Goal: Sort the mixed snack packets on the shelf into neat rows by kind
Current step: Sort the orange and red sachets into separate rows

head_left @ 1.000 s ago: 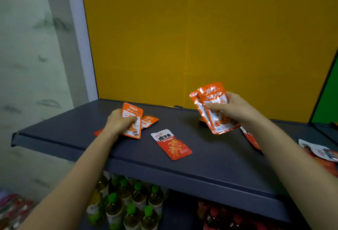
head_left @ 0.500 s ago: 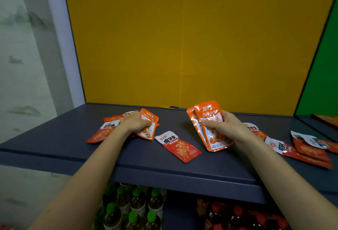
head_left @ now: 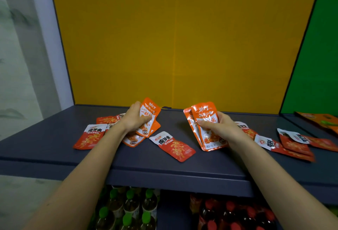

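Snack packets lie scattered on a dark grey shelf (head_left: 54, 138). My left hand (head_left: 134, 120) grips an orange packet (head_left: 149, 113) and tilts it up over other orange packets (head_left: 133, 141) lying flat. My right hand (head_left: 219, 129) holds a small stack of orange packets (head_left: 203, 118) upright above the shelf. A red-and-white packet (head_left: 173, 146) lies between my hands. Another red-and-white packet (head_left: 90, 136) lies left of my left wrist, with a red one (head_left: 108, 120) behind it. Several red-and-white packets (head_left: 292, 142) lie to the right.
A yellow back panel (head_left: 173, 37) rises behind the shelf, with a green panel (head_left: 314, 65) at the right. Orange bags (head_left: 321, 120) sit on the neighbouring shelf. Green-capped bottles (head_left: 128, 209) and red-capped bottles (head_left: 228, 215) stand on the shelf below. A pale wall is at the left.
My left hand has lifted the orange packet up off the pile. My right hand still holds its stack, slightly lower. The view has dropped, showing more packets on both sides.
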Tool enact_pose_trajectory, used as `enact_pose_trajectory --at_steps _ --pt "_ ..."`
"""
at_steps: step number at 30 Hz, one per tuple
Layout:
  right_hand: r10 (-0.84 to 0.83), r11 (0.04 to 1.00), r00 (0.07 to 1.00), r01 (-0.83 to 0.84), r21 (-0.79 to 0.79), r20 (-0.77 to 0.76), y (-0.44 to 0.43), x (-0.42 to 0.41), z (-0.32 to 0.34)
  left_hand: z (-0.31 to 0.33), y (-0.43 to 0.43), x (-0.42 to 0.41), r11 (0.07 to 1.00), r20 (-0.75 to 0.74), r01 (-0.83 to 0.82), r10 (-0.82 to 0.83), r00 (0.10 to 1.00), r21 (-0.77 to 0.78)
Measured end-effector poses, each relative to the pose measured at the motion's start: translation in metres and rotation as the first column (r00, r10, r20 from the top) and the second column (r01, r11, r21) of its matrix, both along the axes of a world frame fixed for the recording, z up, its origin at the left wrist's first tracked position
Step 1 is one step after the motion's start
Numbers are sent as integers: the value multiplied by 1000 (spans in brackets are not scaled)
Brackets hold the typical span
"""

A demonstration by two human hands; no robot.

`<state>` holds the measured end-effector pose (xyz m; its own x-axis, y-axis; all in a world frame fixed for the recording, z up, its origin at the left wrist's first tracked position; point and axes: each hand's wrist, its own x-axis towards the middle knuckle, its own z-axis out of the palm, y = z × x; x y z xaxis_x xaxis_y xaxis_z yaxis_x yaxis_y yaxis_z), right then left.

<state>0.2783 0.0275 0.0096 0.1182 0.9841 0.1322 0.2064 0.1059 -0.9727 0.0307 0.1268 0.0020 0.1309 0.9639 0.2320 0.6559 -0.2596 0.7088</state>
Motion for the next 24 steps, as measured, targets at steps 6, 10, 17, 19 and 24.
enact_pose_trajectory --at_steps 6,10,17,19,24 --pt "-29 999 998 30 23 -54 0 -3 -4 -2 0 1 988 368 53 5 930 -147" --pt "-49 998 995 53 39 -84 -1 -3 -5 0 3 -6 963 528 29 121 841 -268" --pt "-114 992 978 123 38 -175 -9 1 -3 20 0 -16 956 769 22 220 600 -291" --pt "-141 988 967 152 35 -212 -14 7 -1 30 -4 -12 952 810 41 234 537 -303" --pt "-212 972 949 230 55 -232 -37 40 9 62 -24 24 964 882 108 173 439 -243"
